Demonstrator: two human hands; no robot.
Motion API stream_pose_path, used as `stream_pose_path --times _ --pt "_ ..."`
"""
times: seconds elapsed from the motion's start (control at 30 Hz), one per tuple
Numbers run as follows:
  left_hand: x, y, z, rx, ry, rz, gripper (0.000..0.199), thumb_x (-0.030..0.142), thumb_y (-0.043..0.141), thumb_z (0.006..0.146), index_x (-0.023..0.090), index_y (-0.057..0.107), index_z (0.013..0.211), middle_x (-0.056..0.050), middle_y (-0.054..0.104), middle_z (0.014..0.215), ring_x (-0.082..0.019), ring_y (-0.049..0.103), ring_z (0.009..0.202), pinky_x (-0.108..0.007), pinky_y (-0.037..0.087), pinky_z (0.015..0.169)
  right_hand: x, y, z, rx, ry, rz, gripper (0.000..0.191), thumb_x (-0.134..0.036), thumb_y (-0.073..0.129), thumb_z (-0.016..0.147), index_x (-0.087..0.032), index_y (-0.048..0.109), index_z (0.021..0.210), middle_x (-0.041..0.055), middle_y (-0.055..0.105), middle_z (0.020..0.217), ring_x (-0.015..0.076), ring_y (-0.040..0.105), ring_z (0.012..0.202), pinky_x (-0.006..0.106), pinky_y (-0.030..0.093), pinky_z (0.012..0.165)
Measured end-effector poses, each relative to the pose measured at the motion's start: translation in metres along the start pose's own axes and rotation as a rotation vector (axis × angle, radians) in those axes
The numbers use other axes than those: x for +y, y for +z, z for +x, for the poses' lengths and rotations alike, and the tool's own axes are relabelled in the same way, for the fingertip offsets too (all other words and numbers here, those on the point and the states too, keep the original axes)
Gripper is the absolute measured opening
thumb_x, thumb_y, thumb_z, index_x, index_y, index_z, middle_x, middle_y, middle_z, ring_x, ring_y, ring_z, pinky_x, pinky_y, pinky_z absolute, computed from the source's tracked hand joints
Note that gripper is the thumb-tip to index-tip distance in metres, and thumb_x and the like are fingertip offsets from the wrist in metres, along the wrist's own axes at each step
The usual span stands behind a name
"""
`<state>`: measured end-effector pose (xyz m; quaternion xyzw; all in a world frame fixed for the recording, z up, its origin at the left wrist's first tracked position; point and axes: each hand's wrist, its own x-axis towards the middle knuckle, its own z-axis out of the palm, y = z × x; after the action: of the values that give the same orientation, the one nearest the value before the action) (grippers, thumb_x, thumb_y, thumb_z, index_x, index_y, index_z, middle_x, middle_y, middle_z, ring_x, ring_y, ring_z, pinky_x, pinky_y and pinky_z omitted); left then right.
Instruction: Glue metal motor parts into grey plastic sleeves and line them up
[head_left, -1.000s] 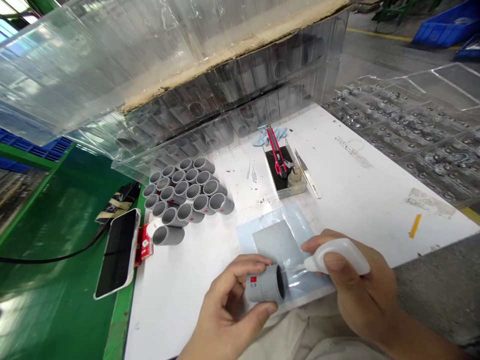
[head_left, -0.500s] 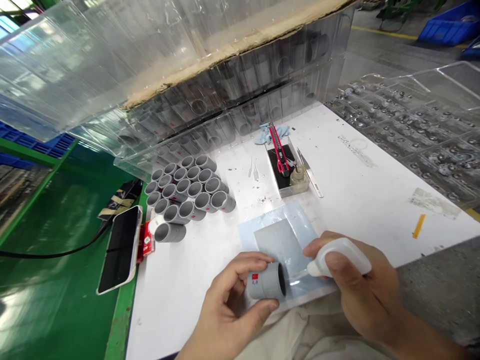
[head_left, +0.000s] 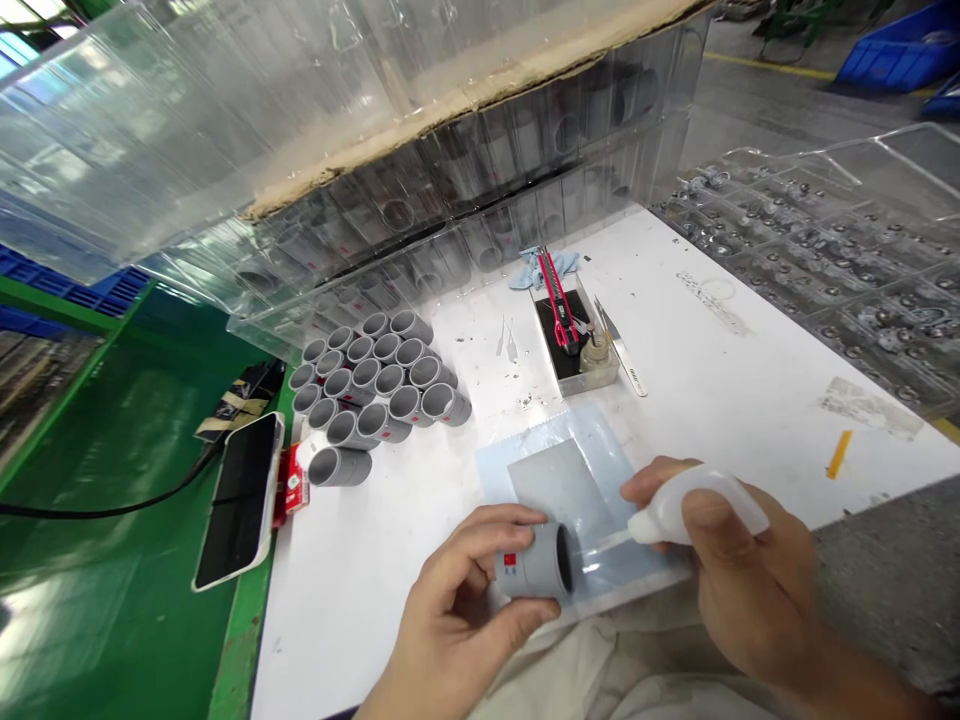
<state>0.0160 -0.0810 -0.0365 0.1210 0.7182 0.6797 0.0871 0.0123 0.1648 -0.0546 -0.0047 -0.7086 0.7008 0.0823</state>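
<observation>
Between the thumb and fingers of my left hand is a short grey pipe sleeve, lying sideways with its dark open end facing right. A small red mark with lettering shows on its side. My right hand is closed around a white squeeze bottle, whose thin clear nozzle points left toward the sleeve's opening. The nozzle tip is apart from the rim. Under both hands lies a light blue plastic sheet with a grey rectangle on it.
Several grey sleeves stand grouped at left on the white table. A phone lies at the left edge. A red utility knife rests on a small tray beside tweezers. Clear plastic trays are stacked behind.
My right hand has drawn the bottle to the right, so its nozzle is farther from the sleeve. My left hand and the sleeve have hardly moved.
</observation>
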Motion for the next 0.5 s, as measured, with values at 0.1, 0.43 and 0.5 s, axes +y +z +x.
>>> stream_pose_path --times 0.1,0.43,0.5 --pt "0.0016 -0.0002 -0.0001 -0.007 -0.014 0.008 0.033 0.012 0.079 0.096 0.032 0.068 0.12 -0.007 0.063 0.136 -0.018 0.061 0.122 -0.02 0.053 0.091 0.0075 0.0001 -0.0051 0.018 0.01 0.025 0.032 -0.041 0.05 0.109 -0.02 0.073 0.106 0.009 0.073 0.11 0.0199 0.068 0.087 0.026 0.051 0.063" --pt "0.0016 -0.0029 -0.0023 -0.06 -0.058 -0.009 0.017 0.018 0.075 0.1 0.03 0.067 0.11 -0.005 0.062 0.136 -0.02 0.059 0.127 -0.025 0.047 0.1 0.0023 0.0041 -0.0009 -0.027 -0.046 0.026 0.02 -0.032 0.054 0.109 -0.024 0.072 0.113 0.0053 0.074 0.109 0.0157 0.067 0.076 0.025 0.044 0.054" --pt "0.0015 -0.0028 -0.0022 -0.059 -0.057 -0.01 0.017 0.018 0.076 0.1 0.029 0.068 0.11 -0.005 0.062 0.136 -0.02 0.059 0.126 -0.025 0.048 0.1 -0.0006 0.0041 0.0005 -0.002 -0.07 -0.001 0.019 -0.032 0.055 0.109 -0.024 0.073 0.111 0.0047 0.074 0.113 0.0174 0.07 0.086 0.025 0.045 0.055"
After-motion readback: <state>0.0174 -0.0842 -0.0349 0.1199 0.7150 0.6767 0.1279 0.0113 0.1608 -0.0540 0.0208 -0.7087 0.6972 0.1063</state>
